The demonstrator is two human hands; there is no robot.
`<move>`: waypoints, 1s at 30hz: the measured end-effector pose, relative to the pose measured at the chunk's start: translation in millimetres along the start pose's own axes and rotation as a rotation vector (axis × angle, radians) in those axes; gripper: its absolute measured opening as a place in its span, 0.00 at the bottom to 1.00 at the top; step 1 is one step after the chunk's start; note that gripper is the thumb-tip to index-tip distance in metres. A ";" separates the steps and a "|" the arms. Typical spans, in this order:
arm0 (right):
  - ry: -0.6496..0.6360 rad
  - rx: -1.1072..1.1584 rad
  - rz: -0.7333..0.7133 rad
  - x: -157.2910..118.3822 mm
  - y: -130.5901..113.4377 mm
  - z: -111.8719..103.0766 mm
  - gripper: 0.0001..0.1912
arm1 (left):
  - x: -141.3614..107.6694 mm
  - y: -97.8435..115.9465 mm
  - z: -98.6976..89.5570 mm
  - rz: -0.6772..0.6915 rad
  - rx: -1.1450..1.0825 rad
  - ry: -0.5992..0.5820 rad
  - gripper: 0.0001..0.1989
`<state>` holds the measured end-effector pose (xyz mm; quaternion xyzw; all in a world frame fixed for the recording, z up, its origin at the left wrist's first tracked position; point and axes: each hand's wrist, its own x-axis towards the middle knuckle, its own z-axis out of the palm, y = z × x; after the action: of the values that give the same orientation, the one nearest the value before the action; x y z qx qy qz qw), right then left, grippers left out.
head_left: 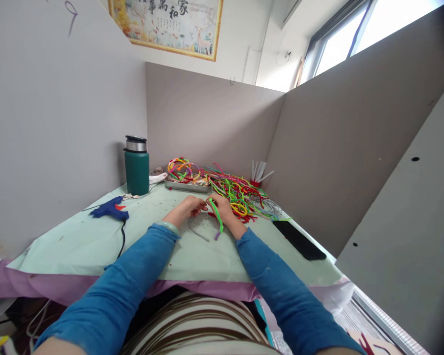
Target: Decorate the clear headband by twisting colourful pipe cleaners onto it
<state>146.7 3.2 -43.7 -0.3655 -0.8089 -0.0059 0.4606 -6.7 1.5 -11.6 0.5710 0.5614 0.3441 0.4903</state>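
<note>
My right hand (pixel 224 209) is closed around a fuzzy green pipe cleaner strip (pixel 215 213), which hangs down and ends in a purple tip. Close by on the left, my left hand (pixel 192 206) has its fingers pinched together; what they hold, if anything, is too small to make out. Below both hands a thin grey curved band (pixel 198 233) lies on the table. Whether it joins the green strip is hidden by the fingers. Behind my right hand spreads a pile of coloured pipe cleaners (pixel 237 190).
A blue glue gun (pixel 111 209) lies to the left with its cord, near a green bottle (pixel 136 170). At the back stands a metal tray (pixel 188 187) of colourful hoops, with white sticks (pixel 259 171) farther right. A black phone (pixel 299 240) rests near the right edge. Partitions (pixel 214 113) enclose the table.
</note>
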 end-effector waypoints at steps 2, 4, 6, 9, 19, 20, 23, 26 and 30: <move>-0.003 0.007 0.000 -0.1 -0.7 -0.5 0.09 | 2.4 -0.9 -0.6 -0.060 -0.052 -0.031 0.06; -0.004 0.016 0.007 -0.2 -1.8 -1.1 0.09 | 4.4 -1.6 -1.4 -0.090 -0.089 -0.053 0.05; -0.003 0.030 0.016 -0.4 -2.9 -1.8 0.09 | 5.3 -1.8 -2.3 -0.091 -0.112 -0.065 0.05; -0.014 0.051 0.022 -0.6 -3.8 -2.2 0.09 | 3.7 -1.3 -2.9 -0.102 -0.156 -0.072 0.06; -0.037 0.066 0.040 -1.3 -1.8 -1.9 0.10 | 0.6 -0.6 -2.2 -0.072 -0.153 -0.049 0.06; -0.037 0.067 0.035 -1.3 -1.0 -1.5 0.10 | 0.9 -0.7 -2.2 -0.072 -0.160 -0.052 0.06; -0.040 0.071 0.012 -1.1 0.7 -0.3 0.11 | 0.9 -0.7 -2.2 -0.081 -0.187 -0.063 0.06; -0.038 0.051 0.007 -0.8 0.7 0.5 0.12 | -0.7 0.2 -1.6 -0.075 -0.174 -0.050 0.07; -0.030 0.048 0.015 -0.7 -1.8 0.6 0.12 | -4.6 1.8 0.8 -0.031 -0.077 -0.006 0.07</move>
<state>145.4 1.7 -43.9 -0.3605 -0.8128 0.0225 0.4570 -6.0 -2.9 -9.4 0.5439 0.5550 0.3560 0.5191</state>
